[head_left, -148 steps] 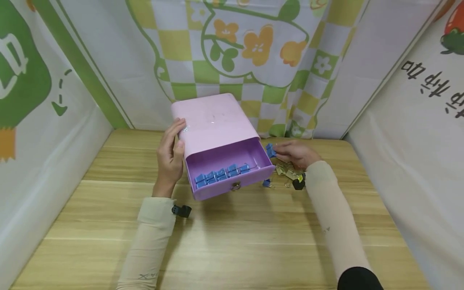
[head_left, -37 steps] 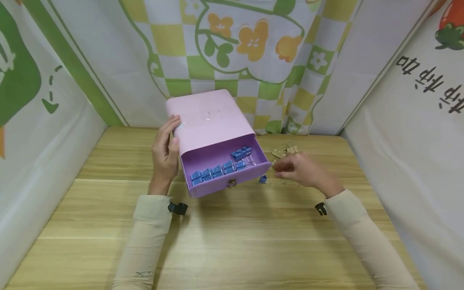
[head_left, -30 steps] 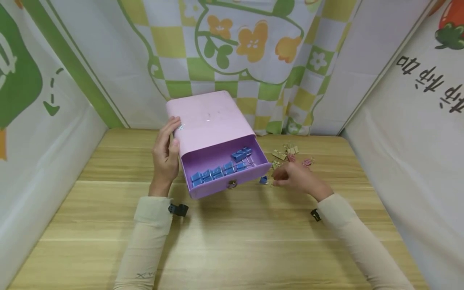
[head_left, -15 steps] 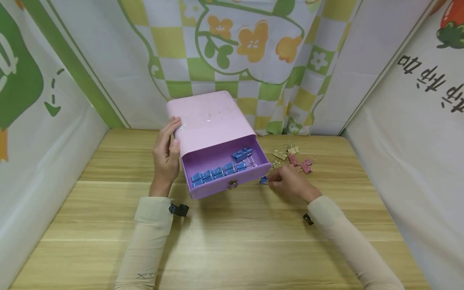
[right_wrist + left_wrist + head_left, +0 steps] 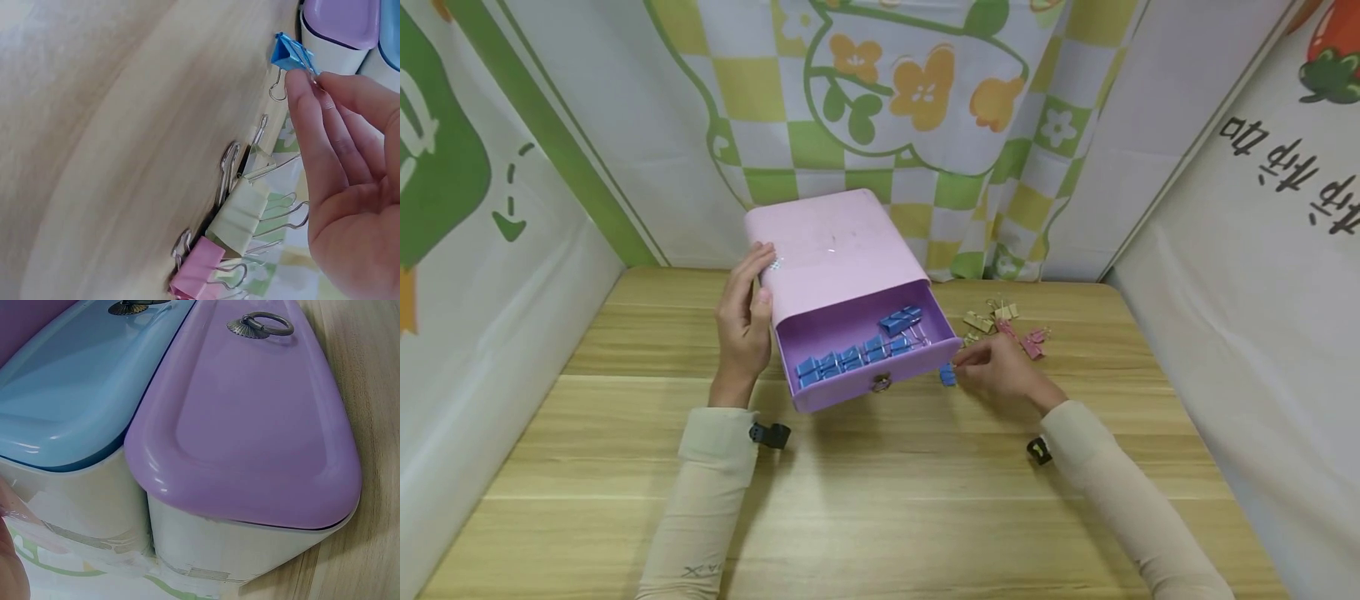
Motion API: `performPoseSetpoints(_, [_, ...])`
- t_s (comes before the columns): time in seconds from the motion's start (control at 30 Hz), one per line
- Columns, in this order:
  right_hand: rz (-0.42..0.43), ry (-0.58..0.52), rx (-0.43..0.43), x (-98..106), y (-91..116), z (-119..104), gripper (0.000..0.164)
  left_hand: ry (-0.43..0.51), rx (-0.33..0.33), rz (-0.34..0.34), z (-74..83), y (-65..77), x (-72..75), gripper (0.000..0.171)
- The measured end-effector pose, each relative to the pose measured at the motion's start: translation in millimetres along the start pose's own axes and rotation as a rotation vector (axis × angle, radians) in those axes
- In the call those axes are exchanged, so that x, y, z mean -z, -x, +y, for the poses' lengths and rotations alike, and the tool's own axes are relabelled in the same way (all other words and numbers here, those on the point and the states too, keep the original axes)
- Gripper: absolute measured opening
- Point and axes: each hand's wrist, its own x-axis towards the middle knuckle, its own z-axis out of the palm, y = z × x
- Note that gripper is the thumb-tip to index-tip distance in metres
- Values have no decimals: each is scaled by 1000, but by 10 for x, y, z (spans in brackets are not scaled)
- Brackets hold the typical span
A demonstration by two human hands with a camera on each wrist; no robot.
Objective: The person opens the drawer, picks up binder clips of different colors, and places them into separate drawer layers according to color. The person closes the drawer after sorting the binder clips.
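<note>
Half a second on, the blue clip (image 5: 947, 374) had turned in the grasp of the right hand (image 5: 1003, 373), which had shifted only slightly. Thumb and fingertips pinched it at a wire handle, probably to leave its body uncovered. It sat just past the fingertips, on the side facing the left hand (image 5: 743, 329), near the drawer (image 5: 842, 390); whether it was off the table (image 5: 865, 517) could not be told. Its body pointed away from the palm, its long axis seemingly across the fingers. The left hand lay with fingers extended against the pink box (image 5: 835, 242), likely steadying it. Between the hands, a row of blue clips (image 5: 850, 358) lined the drawer's front. Yellow clips (image 5: 979, 321) and pink clips (image 5: 1032, 347) lay beyond the right hand.
</note>
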Motion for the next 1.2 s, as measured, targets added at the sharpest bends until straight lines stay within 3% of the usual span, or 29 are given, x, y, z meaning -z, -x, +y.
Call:
performPoseSetpoints(0.13, [-16, -168, -118, 36, -10, -3, 21, -2, 0, 1, -2, 6, 2, 49])
performPoseSetpoints(0.3, [-45, -494, -292, 118, -34, -36, 32, -1, 0, 2, 8, 5, 2, 49])
performPoseSetpoints(0.53, [-54, -815, -338, 326, -43, -198, 18, -3, -3, 11, 13, 5, -8, 49])
performPoseSetpoints(0.73, [-21, -860, -317, 555, -60, -383, 22, 4, -2, 10, 21, 5, -3, 49])
performPoseSetpoints(1.2, [20, -718, -191, 1035, -19, -1056, 14, 7, -1, -2, -1, 5, 9, 49])
